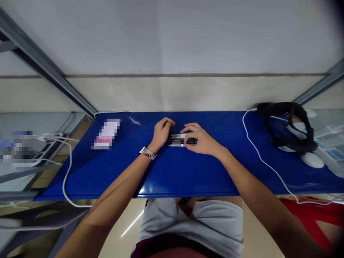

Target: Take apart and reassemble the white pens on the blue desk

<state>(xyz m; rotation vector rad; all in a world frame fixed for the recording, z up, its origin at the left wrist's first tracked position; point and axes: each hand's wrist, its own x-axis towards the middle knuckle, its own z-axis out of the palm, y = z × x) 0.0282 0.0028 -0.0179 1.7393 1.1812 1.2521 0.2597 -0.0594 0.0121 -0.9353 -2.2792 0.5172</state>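
Note:
Several pens (176, 140) with white and dark barrels lie side by side on the blue tabletop (188, 175), their tips pointing left. My right hand (201, 139) reaches over their right ends, thumb on the near side and fingers on the far side, gripping the row. Part of the barrels is hidden under that hand. Just left of the pen tips, my left hand (162, 133) rests on the table with its fingers curled in; nothing shows in them. A colourful patterned band (147, 153) is around my left wrist.
A black strapped headset (291, 143) with white round parts lies at the right, with a white cable (258, 152) trailing from it. A blurred-out flat object (107, 133) lies at the left. A wall and metal frame posts stand behind. Another person's red clothing (309, 215) shows lower right.

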